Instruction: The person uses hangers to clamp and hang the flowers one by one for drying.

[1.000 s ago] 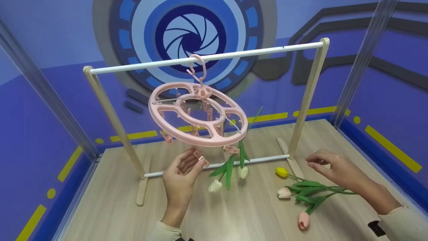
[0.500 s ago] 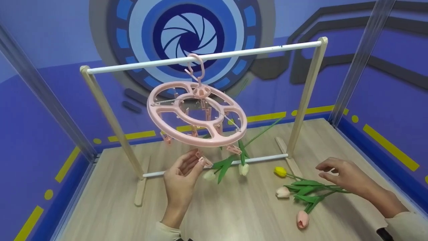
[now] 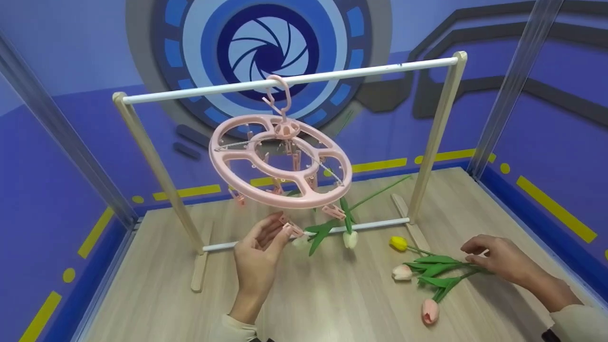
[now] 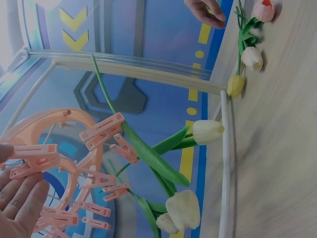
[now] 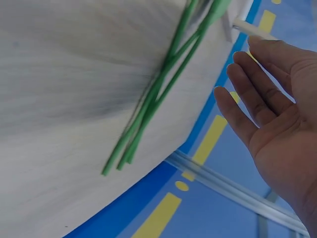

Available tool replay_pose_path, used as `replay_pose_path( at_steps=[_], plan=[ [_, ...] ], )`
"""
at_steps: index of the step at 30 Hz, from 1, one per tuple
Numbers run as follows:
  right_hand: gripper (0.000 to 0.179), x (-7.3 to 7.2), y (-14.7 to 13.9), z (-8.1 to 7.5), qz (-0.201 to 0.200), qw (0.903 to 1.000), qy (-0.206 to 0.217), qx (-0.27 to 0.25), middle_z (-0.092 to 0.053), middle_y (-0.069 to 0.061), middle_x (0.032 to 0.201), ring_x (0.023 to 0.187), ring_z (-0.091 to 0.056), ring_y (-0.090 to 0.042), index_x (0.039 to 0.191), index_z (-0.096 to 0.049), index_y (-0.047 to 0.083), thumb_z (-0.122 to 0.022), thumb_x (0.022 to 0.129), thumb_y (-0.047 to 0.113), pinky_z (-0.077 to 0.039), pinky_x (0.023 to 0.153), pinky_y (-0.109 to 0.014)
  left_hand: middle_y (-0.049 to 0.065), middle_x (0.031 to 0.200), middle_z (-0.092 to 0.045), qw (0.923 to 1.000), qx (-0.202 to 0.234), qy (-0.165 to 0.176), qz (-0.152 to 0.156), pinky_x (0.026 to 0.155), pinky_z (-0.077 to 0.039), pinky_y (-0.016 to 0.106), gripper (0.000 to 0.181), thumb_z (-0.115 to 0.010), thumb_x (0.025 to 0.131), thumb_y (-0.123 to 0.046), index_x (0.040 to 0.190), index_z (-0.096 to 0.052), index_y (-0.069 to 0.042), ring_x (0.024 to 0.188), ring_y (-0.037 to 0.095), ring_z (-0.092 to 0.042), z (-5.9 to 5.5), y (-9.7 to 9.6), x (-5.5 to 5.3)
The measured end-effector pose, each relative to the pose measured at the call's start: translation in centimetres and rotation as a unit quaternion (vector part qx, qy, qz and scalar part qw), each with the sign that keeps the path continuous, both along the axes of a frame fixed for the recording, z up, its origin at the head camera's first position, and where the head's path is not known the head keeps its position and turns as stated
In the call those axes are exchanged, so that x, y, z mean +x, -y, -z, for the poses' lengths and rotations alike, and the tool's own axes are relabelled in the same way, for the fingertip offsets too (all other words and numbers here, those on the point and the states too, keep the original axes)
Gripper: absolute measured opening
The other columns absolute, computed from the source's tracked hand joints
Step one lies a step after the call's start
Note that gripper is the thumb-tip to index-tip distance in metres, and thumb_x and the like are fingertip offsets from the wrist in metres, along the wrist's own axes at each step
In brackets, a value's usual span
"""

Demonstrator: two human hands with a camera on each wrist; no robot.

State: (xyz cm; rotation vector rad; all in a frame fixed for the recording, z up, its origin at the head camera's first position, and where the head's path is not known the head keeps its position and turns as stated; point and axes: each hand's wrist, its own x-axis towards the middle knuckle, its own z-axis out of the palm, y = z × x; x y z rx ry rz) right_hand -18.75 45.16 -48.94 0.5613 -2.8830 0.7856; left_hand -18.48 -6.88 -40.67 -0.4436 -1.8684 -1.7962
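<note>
My left hand (image 3: 258, 254) pinches a pink clothespin (image 3: 293, 228) between thumb and fingers, below the near rim of a round pink clip hanger (image 3: 266, 194). In the left wrist view, nothing shows in that clothespin's (image 4: 37, 157) jaws. White tulips (image 3: 350, 239) hang head down from other clips beside it; one white bloom (image 4: 208, 132) shows clearly in the left wrist view. At the right, my right hand (image 3: 506, 259) hovers over the stems of tulips lying on the table: a yellow one (image 3: 398, 243), a pale pink one (image 3: 402, 272) and a pink one (image 3: 430, 311). Its fingers are loosely bent, apart from the stems (image 5: 148, 101).
The hanger hooks over the white top bar (image 3: 361, 73) of a wooden-legged rack (image 3: 437, 137). A lower white bar (image 3: 375, 224) runs close to the tabletop (image 3: 332, 304). Blue patterned walls (image 3: 71, 156) enclose the table at the back and sides.
My right hand has moved right and lower, towards the tulip stems. A hanging white tulip has swung, its stem end dropping to the right. My left hand keeps its pinch on the clothespin.
</note>
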Motion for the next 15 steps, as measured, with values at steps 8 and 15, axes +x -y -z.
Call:
replay_pose_path(
  at_steps=[8,15],
  plan=[
    [0.013,-0.1,-0.9,1.3,0.022,0.9984,0.04,0.034,-0.074,-0.005,0.102,0.091,-0.071,-0.026,0.107,-0.077,0.005,-0.079,0.094,0.005,-0.06,0.074,-0.04,0.01,0.113,-0.078,0.9998,-0.015,-0.013,-0.009,0.087,-0.062,0.033,0.031,-0.08,0.094,-0.002,0.124,-0.073,0.005,0.102,0.024,-0.077,0.1,0.1,-0.1],
    [0.015,-0.3,-1.0,2.4,0.022,0.9983,0.018,0.052,-0.073,0.001,0.094,0.086,-0.072,-0.022,0.098,-0.078,0.009,-0.082,0.088,-0.001,-0.06,0.072,-0.04,0.008,0.112,-0.079,0.9997,-0.018,-0.014,-0.006,0.088,-0.062,0.033,0.029,-0.08,0.095,-0.003,0.123,-0.074,0.003,0.102,0.024,-0.077,0.1,0.1,-0.1]
  ],
)
